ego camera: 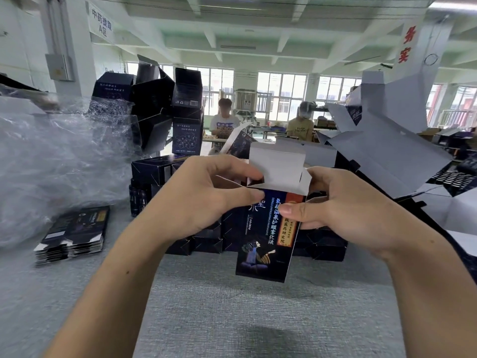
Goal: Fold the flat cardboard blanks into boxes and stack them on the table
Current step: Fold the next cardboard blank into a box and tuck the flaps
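Plastic wrap (pixel 59 156) sits in a big crinkly heap on the far left, likely pushed there to keep the work spot free. Just below it a pile of flat blanks (pixel 74 235) lies on the grey table (pixel 258 319), near enough to grab the next one fast. Behind that, dark folded boxes (pixel 165 109) are stacked up high, and some lean, so the stack could tip. In the middle the left hand (pixel 206 200) pinches the box (pixel 268 228) near its top, thumb on the front and a finger pushing in at the open end. That grip looks meant to keep the box square while a small side flap gets tucked. The box is up in the air, standing tall, its white top flap sticking straight up and not yet shut. The right hand (pixel 343 210) clamps the other side, thumb flat on the front, to stop the box twisting. More folded boxes lie in a low row behind it. To the right, open white flaps of other boxes (pixel 387 140) poke up. Far back, two people sit at tables in a bright room with many windows.
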